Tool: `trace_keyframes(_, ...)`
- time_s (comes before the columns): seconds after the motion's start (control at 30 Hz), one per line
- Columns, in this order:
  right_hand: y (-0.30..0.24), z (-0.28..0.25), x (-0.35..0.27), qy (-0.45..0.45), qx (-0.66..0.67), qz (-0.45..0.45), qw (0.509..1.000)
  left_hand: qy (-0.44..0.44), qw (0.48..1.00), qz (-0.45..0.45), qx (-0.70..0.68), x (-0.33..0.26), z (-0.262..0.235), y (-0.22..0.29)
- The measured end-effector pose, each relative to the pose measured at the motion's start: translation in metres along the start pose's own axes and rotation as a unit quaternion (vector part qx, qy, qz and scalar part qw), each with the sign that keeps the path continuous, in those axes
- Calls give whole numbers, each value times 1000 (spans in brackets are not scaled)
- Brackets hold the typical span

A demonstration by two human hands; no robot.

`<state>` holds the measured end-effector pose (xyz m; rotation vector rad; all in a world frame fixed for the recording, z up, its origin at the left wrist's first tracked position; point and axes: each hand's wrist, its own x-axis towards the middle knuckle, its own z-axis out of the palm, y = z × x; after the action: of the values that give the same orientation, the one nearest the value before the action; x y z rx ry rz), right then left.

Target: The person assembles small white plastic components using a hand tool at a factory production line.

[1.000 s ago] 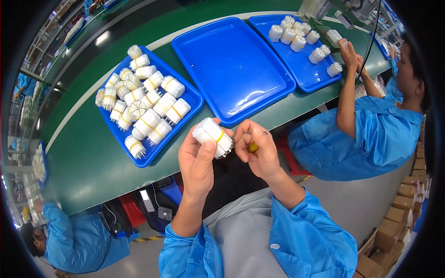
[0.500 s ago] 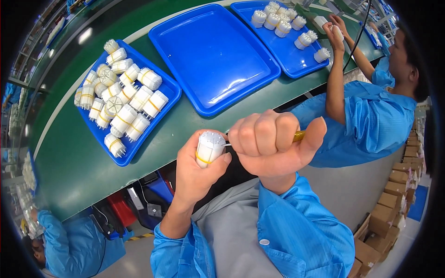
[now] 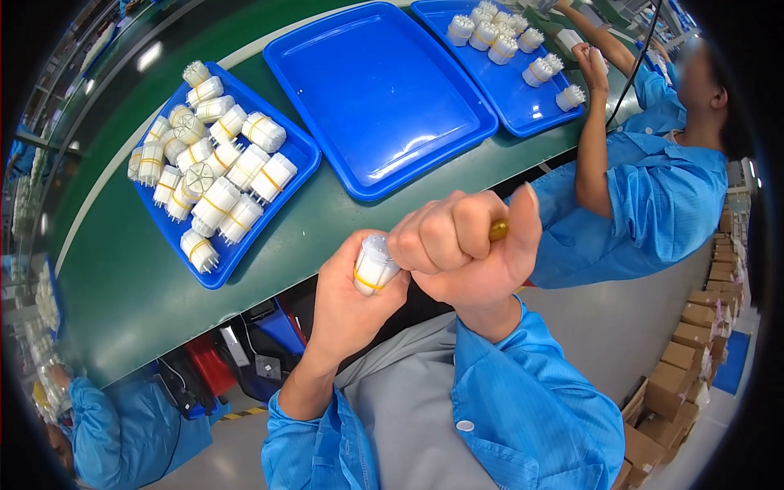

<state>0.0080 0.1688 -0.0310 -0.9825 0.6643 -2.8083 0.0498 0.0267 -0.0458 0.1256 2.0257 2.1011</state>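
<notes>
My left hand (image 3: 343, 306) is wrapped round a white cylindrical part (image 3: 373, 269) with a yellow band about it and a pale, ridged upper end. Closed in a fist, my right hand (image 3: 461, 257) grips what looks like a screwdriver (image 3: 498, 230); only the yellow end of its handle shows past the fingers. The right knuckles are right beside the top of the white part. The tool's shaft and tip are hidden behind the fist. Both hands are held in front of the green table's near edge.
A blue tray (image 3: 306, 159) at left holds many similar banded white parts (image 3: 219, 202). A bare blue tray (image 3: 384, 106) lies in the middle. Another blue tray (image 3: 523, 118) with several white parts is at far right, beside a co-worker (image 3: 653, 188). Cardboard boxes (image 3: 670, 384) line the right side.
My right fist has shifted a little left and turned, so the tool's shaft is now out of sight. The left hand keeps hold of the white part. The co-worker's far arm has reached outward.
</notes>
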Motion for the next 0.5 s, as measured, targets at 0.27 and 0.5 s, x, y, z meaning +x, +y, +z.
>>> trace_keyframes(0.27,-6,-11,5,52,16,123,991,5,1000,1,0,6,1,-6)
trace_keyframes(0.5,0,-18,-2,10,64,38,997,-31,999,-28,4,7,1,-3)
